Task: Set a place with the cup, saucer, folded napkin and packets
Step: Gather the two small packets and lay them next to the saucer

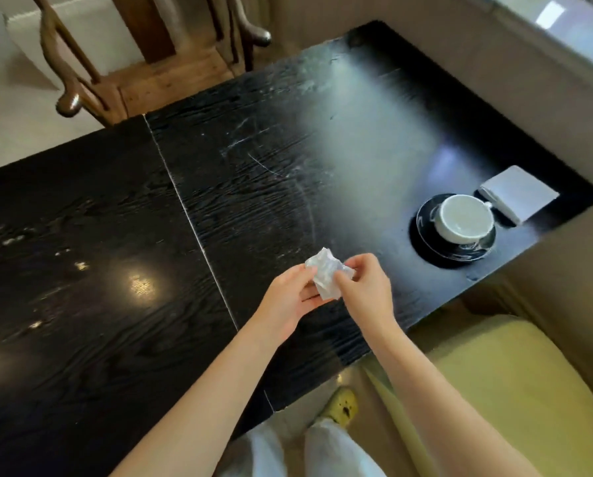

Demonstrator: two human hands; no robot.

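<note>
A white cup [465,218] stands upright on a black saucer [425,242] near the right end of the black table [116,270]. Just behind the saucer lies a folded white napkin [518,192]. Over the table's near edge, my left hand [288,301] and my right hand [363,290] both pinch small shiny white packets [326,273]. How many packets there are I cannot tell. The hands sit well to the left of the cup.
A wooden chair [81,74] stands beyond the far side of the table. A yellow-green cushioned seat [494,390] is at the near right. A seam [191,222] runs across the tabletop. My legs and one shoe [339,406] show below the table edge.
</note>
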